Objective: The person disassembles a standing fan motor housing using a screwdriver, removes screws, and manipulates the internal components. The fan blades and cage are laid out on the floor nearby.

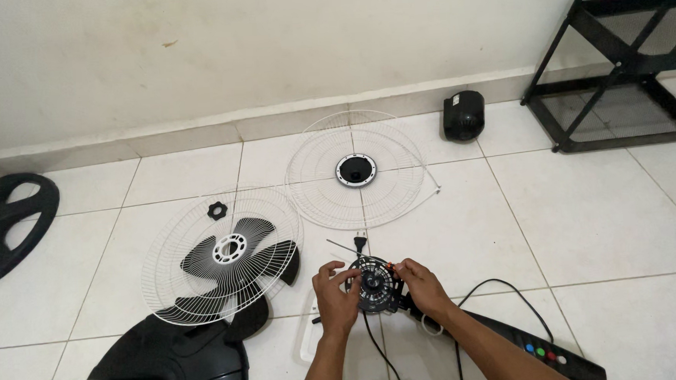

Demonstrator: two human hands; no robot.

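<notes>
Head view, looking down at a white tiled floor: I see both hands closed around a black fan motor housing (373, 284), a round ribbed piece with a hub at its centre, held just above the tiles at the lower middle of the picture. My left hand (336, 294) wraps its left edge with the thumb up on the rim; my right hand (422, 286) clasps the right edge, fingertips on the rim beside a small orange spot. A black power cord (377, 350) runs down from the housing between my forearms, and its plug (360, 245) lies on the tile just above the housing. Under my right forearm lies a black control column (547, 354) with coloured buttons. A white plastic piece (309, 338) shows beside my left wrist.

Left of the hands, a white wire grille (222, 254) rests over a black fan blade (265, 267), with a small black nut (217, 211) near its top edge. A second white wire grille (356, 170) with a dark centre ring lies flat further up. A black motor cover (463, 115) sits against the wall, a black metal rack (624, 59) stands at the right, a black round base (181, 360) fills the lower left, and a black spoked disc (1, 227) lies at the far left edge.
</notes>
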